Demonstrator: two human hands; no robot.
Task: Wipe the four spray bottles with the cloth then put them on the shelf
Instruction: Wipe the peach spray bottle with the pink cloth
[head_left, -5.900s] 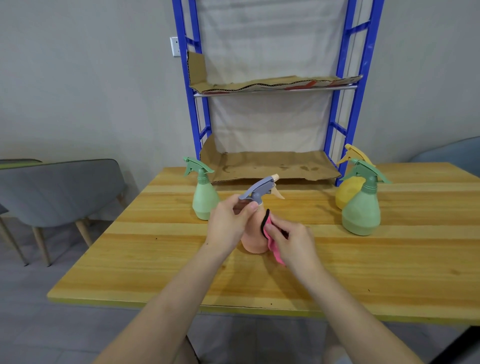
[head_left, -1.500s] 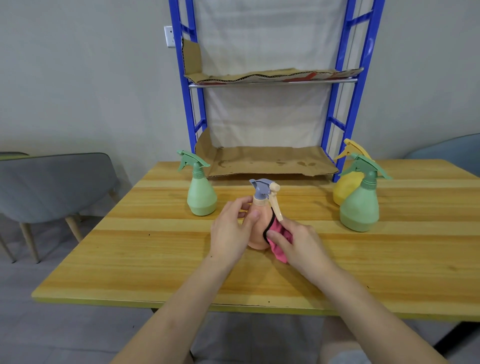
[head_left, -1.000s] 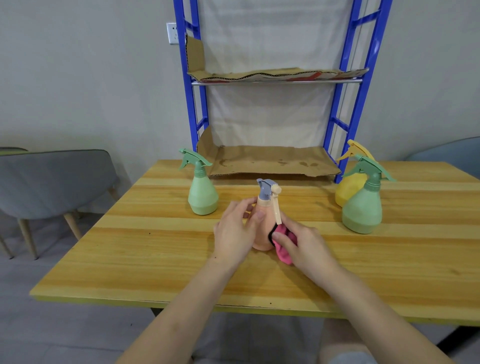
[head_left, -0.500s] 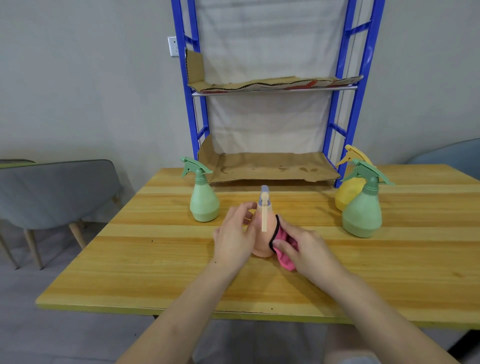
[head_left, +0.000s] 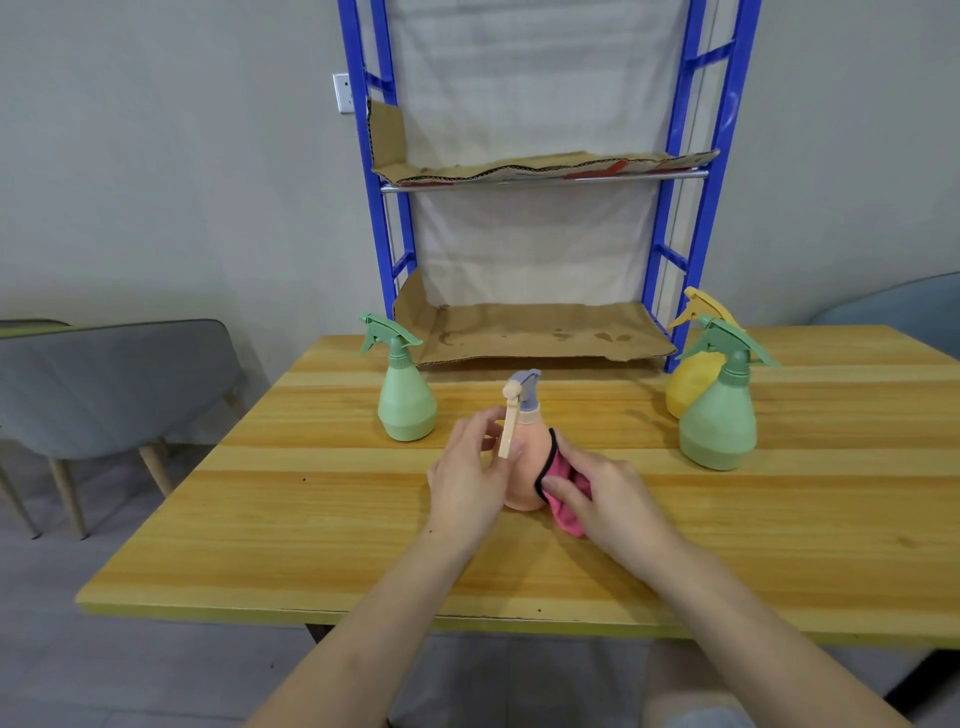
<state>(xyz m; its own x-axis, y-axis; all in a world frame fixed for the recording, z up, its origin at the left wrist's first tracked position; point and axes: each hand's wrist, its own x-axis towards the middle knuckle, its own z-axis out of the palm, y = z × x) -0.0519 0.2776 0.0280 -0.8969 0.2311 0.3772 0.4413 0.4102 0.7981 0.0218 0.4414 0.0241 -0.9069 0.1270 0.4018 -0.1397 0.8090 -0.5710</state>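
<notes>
1. Peach plastic is catching the eye mid-table: the peach spray bottle (head_left: 524, 467) is standing upright on the wooden table (head_left: 311, 519), its lilac head's trigger hanging down on the left
2. The left hand (head_left: 467, 478) is curling its fingers round the peach spray bottle's left side, gripping it
3. The right hand (head_left: 602, 499) is pinching the pink cloth (head_left: 563, 493) and pressing it against that bottle's right side
4. The small green spray bottle (head_left: 405, 410) is standing behind-left of the peach spray bottle; the large green spray bottle (head_left: 719, 421) is standing well to its right, partly hiding the yellow spray bottle (head_left: 685, 384)
5. The blue shelf (head_left: 535, 332), lined with cardboard, is standing behind the peach spray bottle, and a grey chair (head_left: 104, 384) is sitting far to its left
</notes>
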